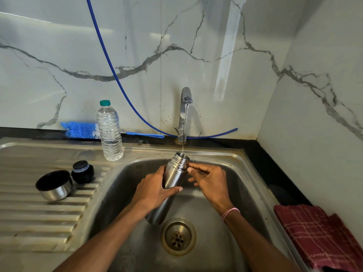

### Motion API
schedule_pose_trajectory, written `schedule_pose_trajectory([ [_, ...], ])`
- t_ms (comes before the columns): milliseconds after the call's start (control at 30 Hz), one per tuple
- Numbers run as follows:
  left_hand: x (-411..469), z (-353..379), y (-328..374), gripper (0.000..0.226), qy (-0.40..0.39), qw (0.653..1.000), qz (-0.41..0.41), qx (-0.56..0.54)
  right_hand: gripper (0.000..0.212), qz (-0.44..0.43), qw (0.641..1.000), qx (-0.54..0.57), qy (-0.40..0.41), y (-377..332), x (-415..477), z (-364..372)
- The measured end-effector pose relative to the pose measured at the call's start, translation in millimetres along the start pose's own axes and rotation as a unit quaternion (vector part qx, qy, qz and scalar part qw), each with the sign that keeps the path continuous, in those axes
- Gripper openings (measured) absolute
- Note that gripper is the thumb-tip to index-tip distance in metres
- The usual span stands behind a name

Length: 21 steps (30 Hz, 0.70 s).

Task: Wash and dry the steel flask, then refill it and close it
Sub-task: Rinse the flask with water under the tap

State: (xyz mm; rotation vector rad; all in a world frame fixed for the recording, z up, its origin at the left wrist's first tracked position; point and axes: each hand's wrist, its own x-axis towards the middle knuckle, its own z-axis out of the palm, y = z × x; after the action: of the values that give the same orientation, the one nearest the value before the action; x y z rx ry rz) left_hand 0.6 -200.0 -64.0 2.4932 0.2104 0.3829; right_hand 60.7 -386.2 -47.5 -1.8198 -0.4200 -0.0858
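The left hand [157, 190] wraps the steel flask [172, 177] at mid-body; the right hand [209, 182] steadies its neck with loose fingertips. Wet, rigid steel likely slips and grows heavier filling.

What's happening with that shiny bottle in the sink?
A person is rinsing the steel flask over the sink. The left hand grips its body, tilted, while the right hand touches its neck. Water from the tap runs into its open mouth. Its cup and stopper sit on the draining board.
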Motion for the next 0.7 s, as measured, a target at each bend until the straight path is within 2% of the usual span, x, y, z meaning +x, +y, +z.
schedule_pose_trajectory([
  [700,-1.0,-1.6,1.7,0.084,0.003,1.0,0.006,-0.004,0.026,-0.003,1.0,0.005,0.005,-1.0,-1.3,0.0],
])
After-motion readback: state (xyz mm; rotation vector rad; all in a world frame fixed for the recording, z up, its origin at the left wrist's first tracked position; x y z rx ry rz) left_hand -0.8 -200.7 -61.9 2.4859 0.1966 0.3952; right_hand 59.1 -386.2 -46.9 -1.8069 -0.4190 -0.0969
